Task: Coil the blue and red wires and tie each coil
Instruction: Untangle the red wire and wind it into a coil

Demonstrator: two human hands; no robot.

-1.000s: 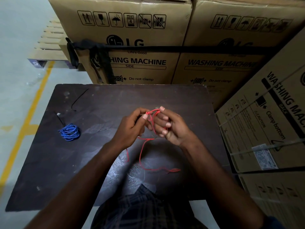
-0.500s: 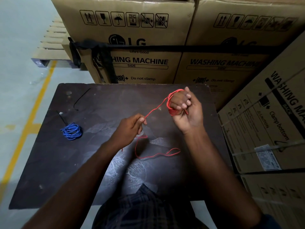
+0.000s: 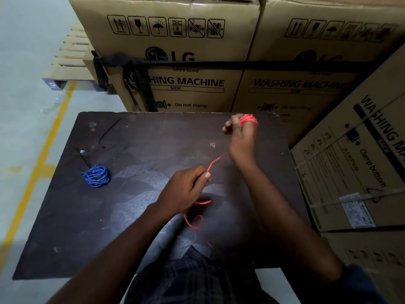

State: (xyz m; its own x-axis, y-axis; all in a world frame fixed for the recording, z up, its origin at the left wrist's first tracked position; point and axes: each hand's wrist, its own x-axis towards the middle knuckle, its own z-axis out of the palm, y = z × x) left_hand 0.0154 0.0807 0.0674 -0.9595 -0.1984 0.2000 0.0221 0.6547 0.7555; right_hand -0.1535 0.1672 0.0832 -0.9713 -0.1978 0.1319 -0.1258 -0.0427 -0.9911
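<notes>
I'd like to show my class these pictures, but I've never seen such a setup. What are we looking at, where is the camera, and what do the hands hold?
No machine here: a person works with bare hands, filmed by a camera worn on the head, looking down. The right hand has red wire wound round its fingers; the left hand pinches the loose strand. On the dark table lie a blue coil and a thin black strand. Cardboard boxes stand behind.
</notes>
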